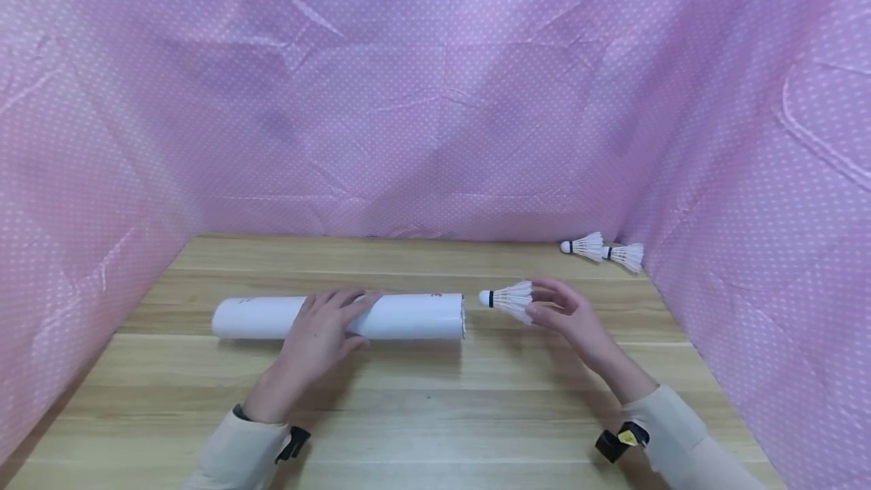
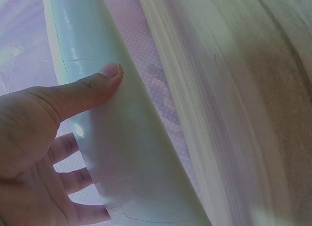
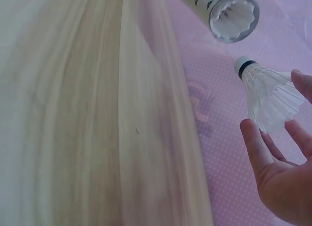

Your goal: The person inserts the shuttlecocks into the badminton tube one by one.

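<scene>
A white shuttlecock tube [image 1: 408, 316] lies sideways in the head view, its open end facing right. My left hand [image 1: 323, 331] grips it near the middle, with the thumb on one side and the fingers round the other, as the left wrist view shows on the tube [image 2: 122, 138]. My right hand [image 1: 571, 320] holds a white shuttlecock [image 1: 510, 299] by its feather skirt, cork pointing left at the tube's mouth, a small gap apart. Feathers show inside the tube's open end [image 3: 234, 18] in the right wrist view. The shuttlecock [image 3: 273, 92] sits between thumb and fingertips there.
Two more shuttlecocks, a left one [image 1: 584, 246] and a right one [image 1: 624, 255], lie end to end at the table's back right corner. The wooden table [image 1: 429, 429] is bounded behind and at both sides by pink dotted cloth [image 1: 422, 119].
</scene>
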{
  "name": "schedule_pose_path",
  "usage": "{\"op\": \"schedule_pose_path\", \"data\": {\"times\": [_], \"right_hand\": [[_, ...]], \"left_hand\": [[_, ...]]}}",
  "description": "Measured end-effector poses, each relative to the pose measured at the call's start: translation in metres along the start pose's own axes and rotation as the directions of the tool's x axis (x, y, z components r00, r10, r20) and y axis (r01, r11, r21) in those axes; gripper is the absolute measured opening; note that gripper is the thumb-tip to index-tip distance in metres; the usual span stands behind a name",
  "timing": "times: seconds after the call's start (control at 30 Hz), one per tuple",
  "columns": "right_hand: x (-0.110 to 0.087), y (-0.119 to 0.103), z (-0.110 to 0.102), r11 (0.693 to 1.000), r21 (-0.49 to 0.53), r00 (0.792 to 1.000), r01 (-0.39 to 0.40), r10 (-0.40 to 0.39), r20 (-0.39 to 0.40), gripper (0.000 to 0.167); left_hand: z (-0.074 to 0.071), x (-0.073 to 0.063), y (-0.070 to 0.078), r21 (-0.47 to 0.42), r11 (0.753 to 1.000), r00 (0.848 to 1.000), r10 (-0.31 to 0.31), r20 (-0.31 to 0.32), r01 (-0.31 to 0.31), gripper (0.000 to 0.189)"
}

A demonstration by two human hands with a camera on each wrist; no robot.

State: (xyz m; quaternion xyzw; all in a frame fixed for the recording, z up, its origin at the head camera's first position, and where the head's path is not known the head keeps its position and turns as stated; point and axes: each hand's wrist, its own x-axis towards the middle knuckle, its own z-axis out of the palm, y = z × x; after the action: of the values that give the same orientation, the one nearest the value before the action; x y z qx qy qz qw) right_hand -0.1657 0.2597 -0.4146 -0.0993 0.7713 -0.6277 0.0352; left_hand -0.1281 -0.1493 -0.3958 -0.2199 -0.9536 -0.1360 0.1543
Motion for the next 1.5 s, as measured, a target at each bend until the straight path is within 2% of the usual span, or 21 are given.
{"op": "schedule_pose_path", "data": {"times": [0.47, 0.9, 1.5], "right_hand": [[-0.021, -0.012, 0.009, 0.998, 0.049, 0.998, 0.046, -0.048, 0.037, 0.054], [-0.024, -0.013, 0.021, 0.998, 0.051, 0.996, 0.045, -0.049, 0.076, 0.056], [-0.017, -0.013, 0.038, 0.996, 0.083, 0.994, 0.044, -0.053, 0.099, 0.057]], "left_hand": [[0.001, 0.0, 0.001, -0.005, 1.0, 1.0, 0.01, -0.021, -0.01, 0.081], [0.0, 0.001, 0.002, -0.002, 1.0, 1.0, 0.003, 0.007, -0.003, 0.08], [0.001, 0.001, 0.005, -0.011, 1.0, 1.0, 0.028, -0.014, -0.028, 0.08]]}}
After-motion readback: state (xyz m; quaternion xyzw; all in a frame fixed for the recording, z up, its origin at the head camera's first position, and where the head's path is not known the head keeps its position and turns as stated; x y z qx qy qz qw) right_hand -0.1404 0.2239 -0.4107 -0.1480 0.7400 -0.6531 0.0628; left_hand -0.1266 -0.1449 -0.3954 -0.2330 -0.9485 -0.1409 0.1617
